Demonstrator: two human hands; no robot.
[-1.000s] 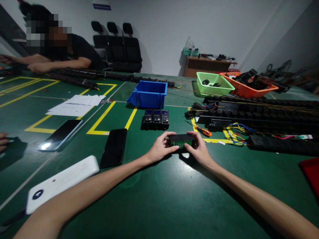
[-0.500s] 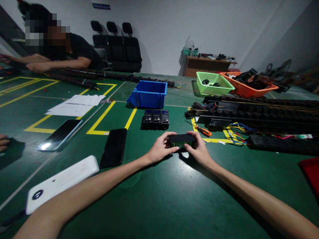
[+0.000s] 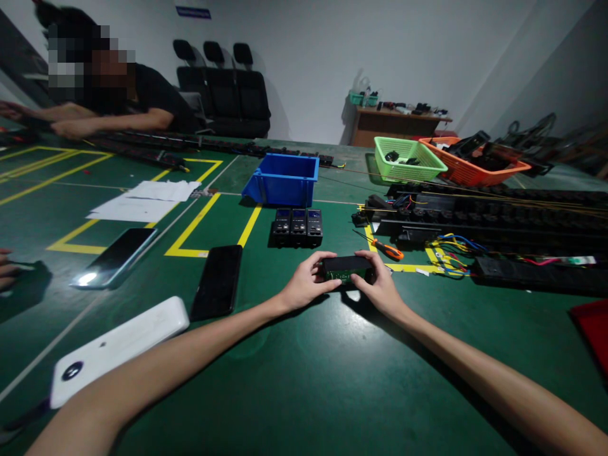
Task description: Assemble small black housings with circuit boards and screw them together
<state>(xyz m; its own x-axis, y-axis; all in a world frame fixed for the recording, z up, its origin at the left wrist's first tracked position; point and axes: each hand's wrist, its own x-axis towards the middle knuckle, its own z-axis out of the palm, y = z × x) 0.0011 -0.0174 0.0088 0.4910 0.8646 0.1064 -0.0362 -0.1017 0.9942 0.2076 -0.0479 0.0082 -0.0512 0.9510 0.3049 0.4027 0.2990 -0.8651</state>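
A small black module with a green circuit board showing on its near side is held between both my hands, just over the green table. My left hand grips its left end, fingers behind and thumb at the near edge. Its right end is in my right hand, with the thumb against the board. Three similar black modules stand in a row beyond my hands, in front of a blue bin. An orange screwdriver lies to the right.
Phones, a white device and papers lie left. Black strips with wires fill the right side, near green and orange baskets. A person works far left; another hand is at the left edge.
The other person's hand at the left edge has moved slightly up, and a thin dark object now shows at its fingers. My hands and the module look nearly unchanged.
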